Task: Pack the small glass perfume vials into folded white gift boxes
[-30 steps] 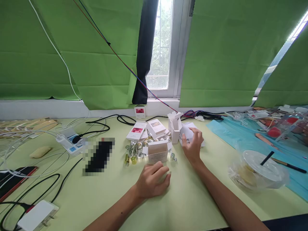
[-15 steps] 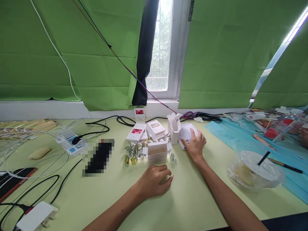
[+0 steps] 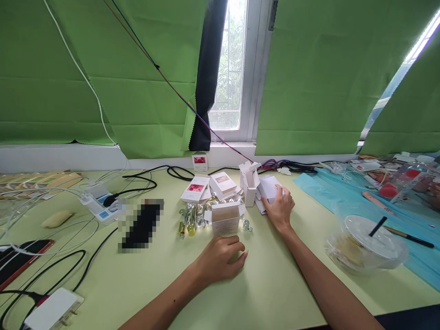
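My left hand [image 3: 224, 259] rests on the table with its fingers curled in, and nothing shows between them. Just beyond its knuckles stands a small white box [image 3: 225, 223] with its top flaps open. My right hand [image 3: 280, 208] grips a flat white carton [image 3: 267, 185] from a small pile, thumb on the near left side and fingers over the right edge. Left of that pile, a taller white box [image 3: 249, 188] stands upright with raised flaps. Shiny foil-like vials [image 3: 195, 214] and small greenish caps [image 3: 191, 230] lie beside the open box.
Behind the vials lie white printed boxes [image 3: 195, 188], one with a red picture. A pixelated dark object [image 3: 142, 224] and a power strip [image 3: 101, 208] with cables are leftward. A bagged lidded cup [image 3: 366, 243] and blue sheet [image 3: 357, 192] are on the right.
My right hand's fingers have drawn in slightly, and the flat white carton under them has tilted up a little. My left hand has stayed in place.
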A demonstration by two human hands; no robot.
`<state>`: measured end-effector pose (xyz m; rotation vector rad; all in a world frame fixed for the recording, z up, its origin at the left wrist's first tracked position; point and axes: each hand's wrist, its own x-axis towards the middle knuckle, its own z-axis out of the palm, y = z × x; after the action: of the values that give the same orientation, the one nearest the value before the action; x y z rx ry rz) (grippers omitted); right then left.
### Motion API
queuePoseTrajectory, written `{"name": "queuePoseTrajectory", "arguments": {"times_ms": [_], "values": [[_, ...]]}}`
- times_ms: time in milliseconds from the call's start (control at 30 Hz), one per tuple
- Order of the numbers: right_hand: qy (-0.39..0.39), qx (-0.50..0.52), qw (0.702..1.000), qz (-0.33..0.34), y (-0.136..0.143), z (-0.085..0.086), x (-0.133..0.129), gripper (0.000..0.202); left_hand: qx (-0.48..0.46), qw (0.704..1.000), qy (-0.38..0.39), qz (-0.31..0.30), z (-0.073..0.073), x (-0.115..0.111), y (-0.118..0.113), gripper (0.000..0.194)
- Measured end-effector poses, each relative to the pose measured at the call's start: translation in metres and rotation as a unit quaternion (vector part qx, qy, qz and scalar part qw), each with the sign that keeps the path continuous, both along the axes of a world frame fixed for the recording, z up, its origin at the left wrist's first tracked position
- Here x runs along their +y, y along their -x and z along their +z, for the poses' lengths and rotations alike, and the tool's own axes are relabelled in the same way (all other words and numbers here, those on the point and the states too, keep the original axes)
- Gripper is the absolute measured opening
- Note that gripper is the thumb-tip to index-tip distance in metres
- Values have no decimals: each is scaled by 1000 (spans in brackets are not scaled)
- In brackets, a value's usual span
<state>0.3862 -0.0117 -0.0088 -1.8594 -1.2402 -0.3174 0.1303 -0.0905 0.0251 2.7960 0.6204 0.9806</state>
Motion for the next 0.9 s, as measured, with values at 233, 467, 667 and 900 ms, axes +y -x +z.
{"name": "queuePoseTrajectory", "arguments": {"times_ms": [233,467,667,900], "values": [[-19,19,1000,3,3,4,-1,57,2,1000,-5,2,0,0,1,17],[-34,35,999,1,6,10,-3,58,5,1000,-1,0,0,1,0,17],[-70,57,996,0,9,19,-7,57,2,1000,1,-4,1,1,0,17],[-162,115,980,31,23,39,-20,57,13,1000,-1,0,5,-1,1,21]]}}
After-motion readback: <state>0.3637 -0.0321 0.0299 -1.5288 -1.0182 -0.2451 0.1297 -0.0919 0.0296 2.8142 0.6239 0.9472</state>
